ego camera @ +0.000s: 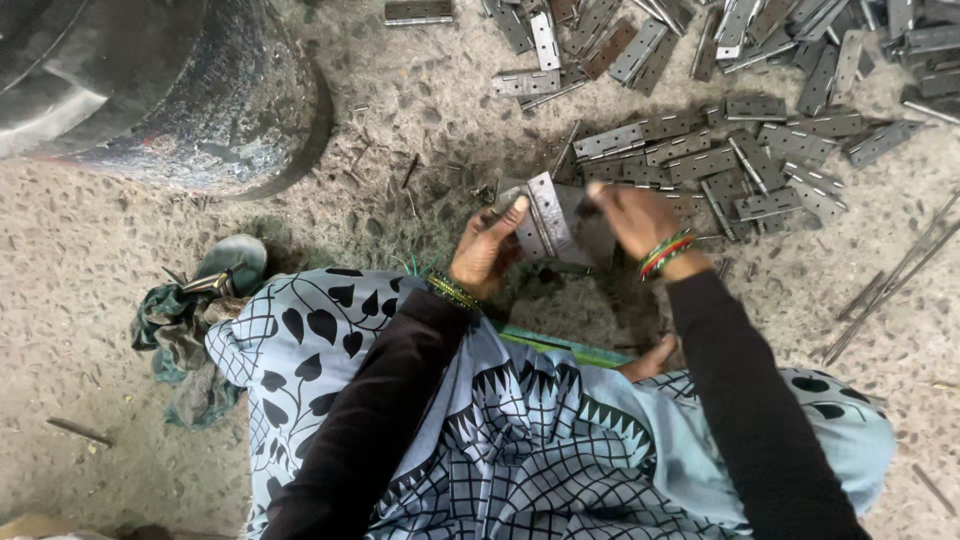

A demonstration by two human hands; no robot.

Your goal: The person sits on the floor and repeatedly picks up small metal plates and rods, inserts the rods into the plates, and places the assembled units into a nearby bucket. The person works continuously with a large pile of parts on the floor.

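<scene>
- Left hand (pixel 487 245) grips a metal hinge (pixel 548 218), thumb pressed on its leaf.
- Right hand (pixel 630 215) pinches the same hinge's far edge.
- A pile of hinges (pixel 745 150) lies on the floor just beyond the held hinge.
- A dark drum (pixel 190 100) stands well left of it.

The floor (pixel 90 230) is rough, speckled concrete, dusty and gritty; a heap of flat metal hinges (pixel 760 150) lies scattered across its upper right part, some overlapping, others apart. Thin metal rods (pixel 890 285) lie on it at the right edge; a crumpled rag (pixel 175 330) sits at the left, and a big dark drum (pixel 170 90) stands at the upper left; small bits of wire (pixel 410 170) litter the middle.
</scene>
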